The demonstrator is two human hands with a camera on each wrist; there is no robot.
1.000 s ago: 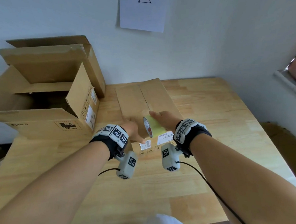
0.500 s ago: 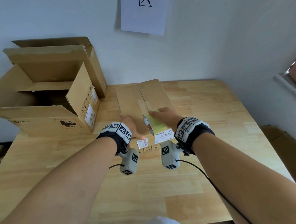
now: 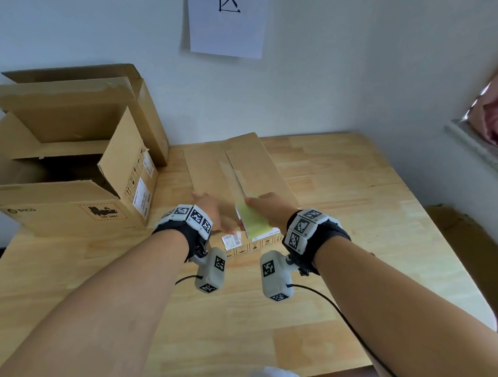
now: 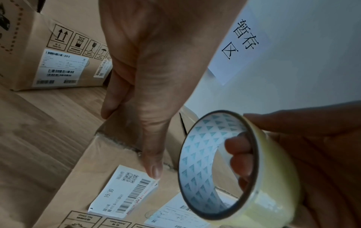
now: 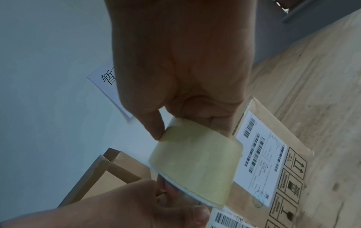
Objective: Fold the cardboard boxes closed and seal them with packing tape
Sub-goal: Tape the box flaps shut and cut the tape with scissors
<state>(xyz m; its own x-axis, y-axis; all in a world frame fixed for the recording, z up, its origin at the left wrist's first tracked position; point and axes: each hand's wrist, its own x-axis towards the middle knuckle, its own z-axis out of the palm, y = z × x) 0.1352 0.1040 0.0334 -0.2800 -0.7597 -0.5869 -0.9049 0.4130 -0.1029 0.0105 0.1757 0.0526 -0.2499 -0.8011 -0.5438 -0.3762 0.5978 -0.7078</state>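
A closed cardboard box [image 3: 214,171] lies flat mid-table, its flaps meeting in a seam along the top. My left hand [image 3: 208,209] rests on its near left corner; in the left wrist view the thumb [image 4: 154,169] reaches straight down the labelled front face [image 4: 93,177]. My right hand [image 3: 267,207] grips a roll of yellowish clear packing tape [image 3: 251,223] just above the near edge. Its fingers pass through the core [image 4: 236,151] and the thumb lies on the outside [image 5: 154,128]. The right wrist view shows the roll [image 5: 199,162] over the white shipping label [image 5: 261,162].
A large open box [image 3: 65,215] with raised flaps stands at the left on the wooden table [image 3: 356,224], with more cardboard [image 3: 74,72] behind it against the wall. A paper sign [image 3: 227,18] hangs on the wall. The wall corner and a sill [image 3: 477,150] close in the right.
The tape roll has tilted, so its open core faces me less. My left hand has slid slightly farther onto the box top. The view has tipped up a little.
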